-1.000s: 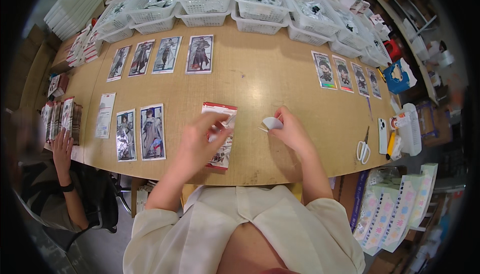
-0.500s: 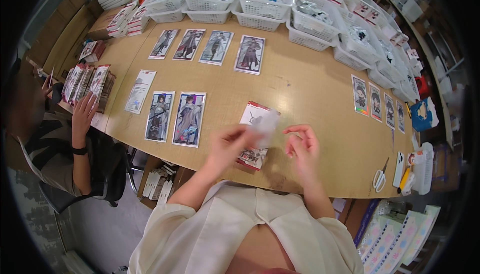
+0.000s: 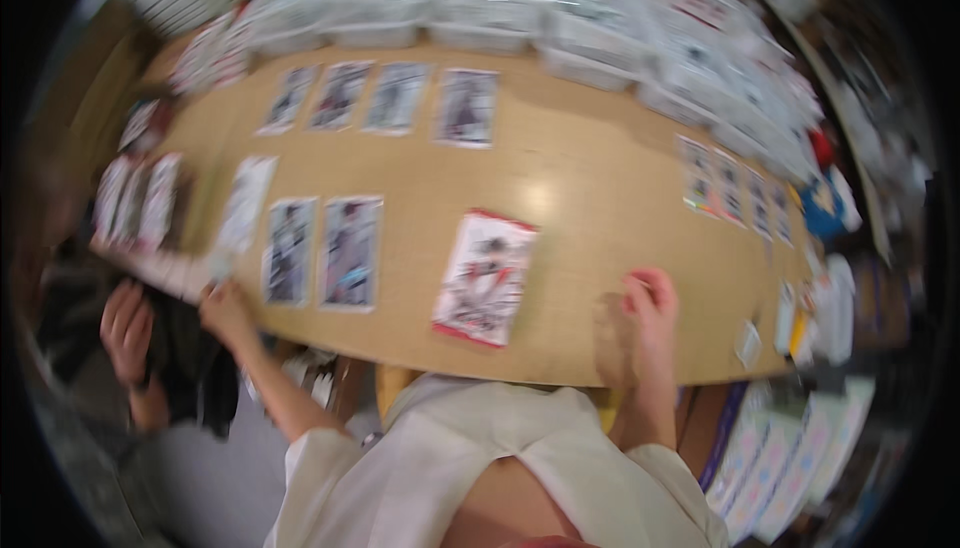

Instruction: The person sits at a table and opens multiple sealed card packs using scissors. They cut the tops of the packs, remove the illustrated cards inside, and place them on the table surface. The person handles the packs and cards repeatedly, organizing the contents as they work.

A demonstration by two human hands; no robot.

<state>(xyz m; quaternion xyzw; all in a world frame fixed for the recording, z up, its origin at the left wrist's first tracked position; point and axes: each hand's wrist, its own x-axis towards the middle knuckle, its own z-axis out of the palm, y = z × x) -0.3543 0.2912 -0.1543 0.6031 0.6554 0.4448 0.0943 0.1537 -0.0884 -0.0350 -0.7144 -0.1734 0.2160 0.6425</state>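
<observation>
Motion smears the view. My left hand (image 3: 228,310) reaches to the table's left front edge, its fingers pinched on a small pale packet (image 3: 220,266), too blurred to make out. Just beyond it lies a white card pack (image 3: 247,203). Two illustrated card packs, one (image 3: 290,251) and another (image 3: 350,253), rest side by side to its right. In front of me a red-and-white printed packet (image 3: 487,278) lies flat, touched by neither hand. My right hand (image 3: 652,298) hovers over the table to the right of that packet, fingers curled in, nothing visible in them.
A row of picture packs (image 3: 398,98) lies farther back, another row (image 3: 728,186) at right. White baskets (image 3: 590,68) line the far edge. Scissors (image 3: 748,345) lie at the right. A co-worker's hand (image 3: 128,333) is at left, near stacked packets (image 3: 128,203).
My left hand has swung left from above the red-and-white packet, taking a pale item along. My right hand has shifted slightly right. The co-worker's hand has come off the stacked packets.
</observation>
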